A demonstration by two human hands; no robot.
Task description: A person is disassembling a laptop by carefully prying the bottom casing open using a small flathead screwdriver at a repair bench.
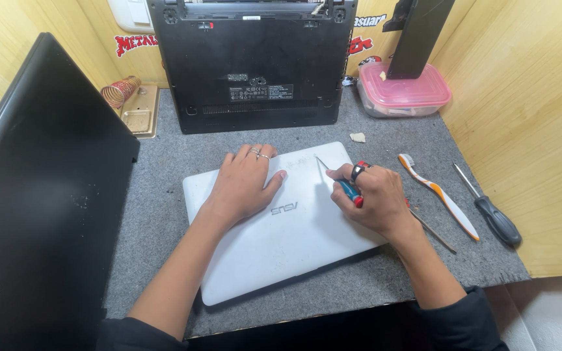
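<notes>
A closed white laptop (281, 240) lies on the grey mat (157, 214) in front of me. My left hand (245, 182) rests flat on its lid, fingers spread, rings on two fingers. My right hand (372, 198) grips a small screwdriver (339, 182) with a blue and red handle. Its thin metal tip points up and to the left over the lid, near the laptop's far edge. A ring sits on my right thumb.
A black laptop (255, 65) stands propped against the back wall, underside out. A large black panel (40, 195) leans at the left. A toothbrush (440, 195), a black-handled screwdriver (492, 211), a thin rod (434, 231), a pink-lidded box (403, 91) and a soldering stand (131, 104) surround the work area.
</notes>
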